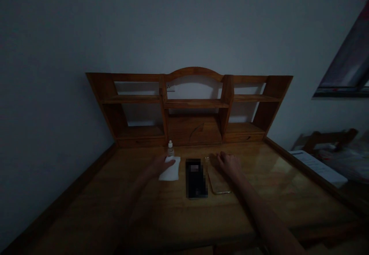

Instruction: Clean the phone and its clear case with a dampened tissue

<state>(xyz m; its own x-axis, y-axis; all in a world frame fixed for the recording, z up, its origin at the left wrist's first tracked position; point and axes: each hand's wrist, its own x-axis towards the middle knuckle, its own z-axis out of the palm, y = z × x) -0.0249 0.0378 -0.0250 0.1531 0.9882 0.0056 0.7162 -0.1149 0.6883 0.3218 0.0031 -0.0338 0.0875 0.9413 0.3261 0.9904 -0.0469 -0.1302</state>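
Note:
In the dim head view, my left hand (160, 165) holds a folded white cloth or tissue (169, 173), its thumb lying over the top. Just behind that sheet stands a small clear bottle (170, 151) with a white cap. A dark phone (196, 180), partly blurred out, lies flat on the desk between my hands. To its right is a clear phone case (219, 182). My right hand (230, 164) is closed at the case's far right corner, with its fingers curled over that edge; the exact grip is hard to see.
The wooden desk (161, 216) carries a shelf unit (196, 103) with cubbies and small drawers along its back, against the wall. Beyond the raised right edge are a white box or stack of paper (319, 168), a wooden chair back (331, 139) and a plastic bag (346, 163).

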